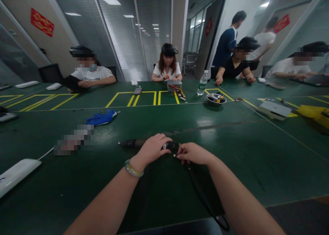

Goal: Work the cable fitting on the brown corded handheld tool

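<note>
Cylindrical tool (139, 144) (ridged black nose (130, 143)) lies in the left grip (154, 147).

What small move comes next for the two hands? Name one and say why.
Probably ease the right hand slightly toward the dark tool: the left hand has its grip around the tool, and a small shiny piece shows at the right fingertips, just off the tool's end.
</note>
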The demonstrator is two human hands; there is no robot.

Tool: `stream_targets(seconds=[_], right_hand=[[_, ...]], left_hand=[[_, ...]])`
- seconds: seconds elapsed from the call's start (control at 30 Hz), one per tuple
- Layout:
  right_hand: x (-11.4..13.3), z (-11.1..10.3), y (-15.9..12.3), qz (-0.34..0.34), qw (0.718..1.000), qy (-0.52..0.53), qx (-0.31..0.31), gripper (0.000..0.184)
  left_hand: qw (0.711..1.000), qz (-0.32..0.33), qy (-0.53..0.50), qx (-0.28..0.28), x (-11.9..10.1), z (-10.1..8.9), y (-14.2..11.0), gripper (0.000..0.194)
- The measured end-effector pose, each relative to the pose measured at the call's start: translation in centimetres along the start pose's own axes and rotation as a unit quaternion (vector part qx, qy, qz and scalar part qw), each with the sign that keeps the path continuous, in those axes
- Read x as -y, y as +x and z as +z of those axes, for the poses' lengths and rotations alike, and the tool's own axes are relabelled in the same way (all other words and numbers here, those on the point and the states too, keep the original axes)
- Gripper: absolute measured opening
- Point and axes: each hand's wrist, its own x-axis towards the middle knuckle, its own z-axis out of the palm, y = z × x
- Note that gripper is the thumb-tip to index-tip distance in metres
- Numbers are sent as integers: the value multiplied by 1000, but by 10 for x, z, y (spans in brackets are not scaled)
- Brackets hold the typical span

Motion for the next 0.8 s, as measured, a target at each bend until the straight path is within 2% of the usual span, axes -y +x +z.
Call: stream_targets(seconds=[0.07,0.23,0.43,0.57,0.8], right_hand=[[-4,0,3,-3,999,1,-51,21],[-12,-6,8,-13,989,10,-148,20],[-2,-3,6,46,971,-130,-196,11],[7,4,5,65,956,-179,-224,9],[10,15,10,42,937,-227,-261,6]], left_hand=[[1000,5,-8,-3,-3,0,-2,45],[999,18,-1,-34,-15,3,-6,25],[999,21,1,-44,-19,6,-3,21],[998,18,-10,-51,-18,9,-3,20],[998,5,-30,-58,-17,13,-2,20]])
